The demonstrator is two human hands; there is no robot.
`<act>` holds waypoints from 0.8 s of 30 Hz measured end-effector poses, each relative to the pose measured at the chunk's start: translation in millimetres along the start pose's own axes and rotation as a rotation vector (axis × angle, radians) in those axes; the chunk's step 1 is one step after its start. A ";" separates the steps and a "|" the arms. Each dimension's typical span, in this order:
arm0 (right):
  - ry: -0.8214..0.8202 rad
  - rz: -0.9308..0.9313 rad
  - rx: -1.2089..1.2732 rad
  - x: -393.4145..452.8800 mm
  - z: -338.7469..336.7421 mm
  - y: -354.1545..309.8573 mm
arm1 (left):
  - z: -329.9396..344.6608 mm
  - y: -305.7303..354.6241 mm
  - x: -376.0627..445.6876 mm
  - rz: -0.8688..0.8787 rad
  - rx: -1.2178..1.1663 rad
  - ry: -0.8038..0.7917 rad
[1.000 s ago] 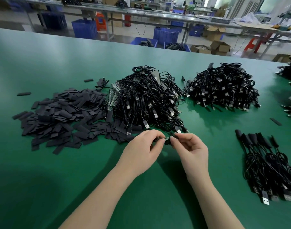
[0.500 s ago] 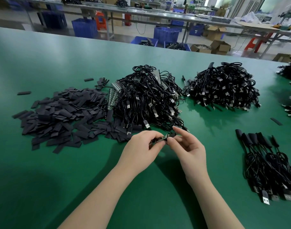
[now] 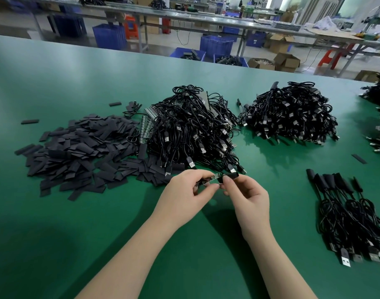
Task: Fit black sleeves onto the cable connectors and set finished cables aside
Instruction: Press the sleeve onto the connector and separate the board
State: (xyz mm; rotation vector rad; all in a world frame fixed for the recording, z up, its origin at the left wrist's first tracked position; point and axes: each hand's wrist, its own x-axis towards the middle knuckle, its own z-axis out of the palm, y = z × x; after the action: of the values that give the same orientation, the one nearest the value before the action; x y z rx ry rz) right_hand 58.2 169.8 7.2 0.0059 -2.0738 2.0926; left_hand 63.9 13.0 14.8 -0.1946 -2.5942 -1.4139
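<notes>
- Left hand [image 3: 188, 192] pinching bare connector board [image 3: 210, 179], centre of table [image 3: 77, 244].
- Right hand [image 3: 247, 195] pinching black sleeve [image 3: 229, 176] at board's 3 o'clock tip.
- Risk: sleeve snagging or buckling if pushed askew.

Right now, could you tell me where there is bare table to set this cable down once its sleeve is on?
Bare green table lies on the near side of the sleeve pile, left of the left hand. A narrower bare strip runs between the right hand and the finished cables. Beyond the hands it is crowded: the middle cable heap and far heap.
</notes>
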 end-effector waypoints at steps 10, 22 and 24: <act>0.020 0.013 0.133 -0.5 -1.5 -2.8 | -0.7 1.5 -0.8 0.030 0.008 -0.007; 0.082 -0.056 0.130 -3.2 0.5 -8.4 | 0.3 -0.3 0.0 0.025 0.037 -0.014; 0.083 -0.058 0.132 -3.6 1.1 -7.2 | 0.6 -0.3 -0.4 0.023 0.035 -0.019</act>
State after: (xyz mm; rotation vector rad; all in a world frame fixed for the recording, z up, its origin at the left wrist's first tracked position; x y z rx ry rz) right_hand 62.6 168.2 13.8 -0.0021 -1.8632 2.1526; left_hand 64.1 13.3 14.2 -0.2331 -2.6210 -1.3652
